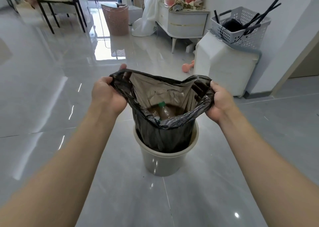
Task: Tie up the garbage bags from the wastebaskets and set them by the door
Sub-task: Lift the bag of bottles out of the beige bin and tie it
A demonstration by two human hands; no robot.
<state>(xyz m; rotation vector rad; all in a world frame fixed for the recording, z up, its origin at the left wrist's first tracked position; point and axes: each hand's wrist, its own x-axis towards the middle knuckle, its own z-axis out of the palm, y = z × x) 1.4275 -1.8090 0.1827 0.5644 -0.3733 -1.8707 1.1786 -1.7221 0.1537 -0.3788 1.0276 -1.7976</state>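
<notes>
On the tiled floor, a wastebasket holds a black garbage bag half lifted; left hand and right hand each pinch its rim, mouth spread. Next, probably: gather both sides and knot.

Black garbage bag, beige wastebasket, green-capped bottle, perhaps brownish.

We hold both arms outstretched, our left hand and right hand gripping opposite edges of the garbage bag.
</notes>
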